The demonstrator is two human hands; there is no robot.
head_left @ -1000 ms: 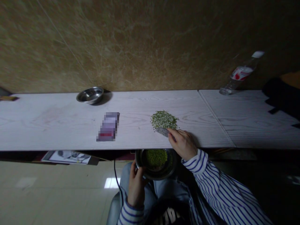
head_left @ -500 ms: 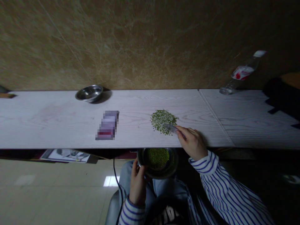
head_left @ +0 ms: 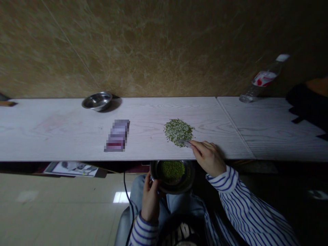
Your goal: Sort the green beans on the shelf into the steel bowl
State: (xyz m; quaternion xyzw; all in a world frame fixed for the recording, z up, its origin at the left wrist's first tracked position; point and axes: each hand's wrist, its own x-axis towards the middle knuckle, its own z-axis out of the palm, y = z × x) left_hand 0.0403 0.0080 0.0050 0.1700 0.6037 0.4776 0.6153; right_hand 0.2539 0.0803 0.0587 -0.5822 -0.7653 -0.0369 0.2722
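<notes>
A pile of small green and whitish grains (head_left: pixel 178 130) is spread on the pale wooden table. My right hand (head_left: pixel 208 157) grips a flat, light-coloured tool (head_left: pixel 185 142), whose tip touches the near edge of the pile. Below the table's front edge, above my lap, my left hand (head_left: pixel 151 196) holds the rim of a metal bowl (head_left: pixel 188 182) on its left side. Green grains (head_left: pixel 173 171) lie inside that bowl.
A small metal bowl (head_left: pixel 97 101) stands near the wall, with a blurred purple rectangular item (head_left: pixel 117 135) in front of it. A clear plastic bottle (head_left: pixel 263 79) stands at the back right, beside a dark object (head_left: pixel 309 106). The table's front edge (head_left: pixel 77 160) lies above the floor.
My right hand and the tool have moved slightly toward the table's front edge, along the near side of the pile. My left hand still holds the bowl.
</notes>
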